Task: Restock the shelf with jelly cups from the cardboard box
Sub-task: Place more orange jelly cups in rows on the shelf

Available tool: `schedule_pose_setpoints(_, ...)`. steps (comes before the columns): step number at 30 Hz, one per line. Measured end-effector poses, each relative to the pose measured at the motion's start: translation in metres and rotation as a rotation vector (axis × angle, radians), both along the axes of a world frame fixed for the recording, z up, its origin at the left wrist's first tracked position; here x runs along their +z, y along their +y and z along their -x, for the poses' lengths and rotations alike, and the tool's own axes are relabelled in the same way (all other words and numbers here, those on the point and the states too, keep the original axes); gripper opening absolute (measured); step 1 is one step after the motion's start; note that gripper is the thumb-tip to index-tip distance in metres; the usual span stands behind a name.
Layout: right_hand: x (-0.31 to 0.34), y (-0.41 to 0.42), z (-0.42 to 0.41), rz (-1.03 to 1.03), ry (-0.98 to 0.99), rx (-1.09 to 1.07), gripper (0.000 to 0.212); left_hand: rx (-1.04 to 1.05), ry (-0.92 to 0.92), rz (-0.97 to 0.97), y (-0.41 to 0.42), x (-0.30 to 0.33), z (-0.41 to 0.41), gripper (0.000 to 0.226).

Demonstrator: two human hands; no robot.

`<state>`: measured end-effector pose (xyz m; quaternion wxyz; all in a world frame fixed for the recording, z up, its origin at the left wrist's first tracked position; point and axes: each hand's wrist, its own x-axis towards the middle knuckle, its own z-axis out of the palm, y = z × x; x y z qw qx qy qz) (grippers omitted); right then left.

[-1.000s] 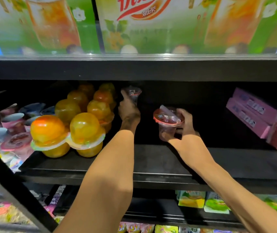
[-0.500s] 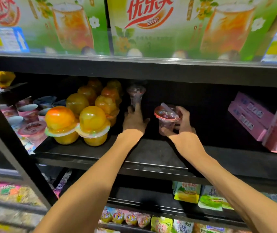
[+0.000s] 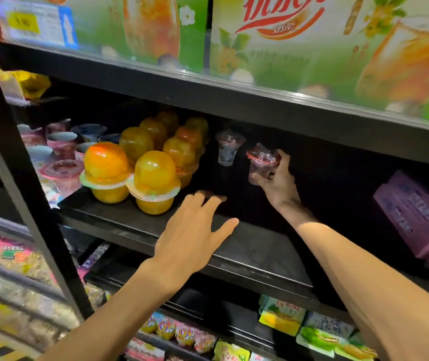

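Dark shelf [image 3: 234,246], mostly bare: right hand [image 3: 277,178] grips a red-lidded cup [image 3: 263,160] just right of one cup placed [image 3: 227,147]; left hand [image 3: 195,230] splayed, empty, nearer; box unseen.

clear red-lidded jelly cups [image 3: 263,162]: 2 | hands [image 3: 192,235]: 2 | pink boxes [image 3: 414,217]: at least 1

Dim black store shelving [image 3: 247,246], bright green cartons [image 3: 312,48] above

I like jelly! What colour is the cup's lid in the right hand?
Red lid, head view.
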<state>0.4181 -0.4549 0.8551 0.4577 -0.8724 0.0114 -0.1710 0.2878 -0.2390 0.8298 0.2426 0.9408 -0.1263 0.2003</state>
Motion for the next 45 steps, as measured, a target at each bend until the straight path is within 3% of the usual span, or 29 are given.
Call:
schedule_pose_setpoints(17,-0.009,-0.008,-0.081,0.032,0.004,-0.058,0.095,0.014,0.018,0.054,-0.001,0.001,-0.002,0.060)
schedule_pose_setpoints(25,-0.005,-0.015,-0.068,0.046,0.033,-0.005,0.127,0.031,-0.021,0.048,-0.001,0.002,0.001,0.057)
schedule_pose_setpoints(39,0.014,-0.010,0.121,0.552,0.335,-0.007,0.106,0.028,-0.151,-0.028,0.000,0.000,0.008,0.050)
schedule_pose_setpoints(45,0.003,0.004,0.200,0.741,0.177,-0.110,0.110,-0.160,-0.276,-0.021,0.018,-0.018,0.039,0.047)
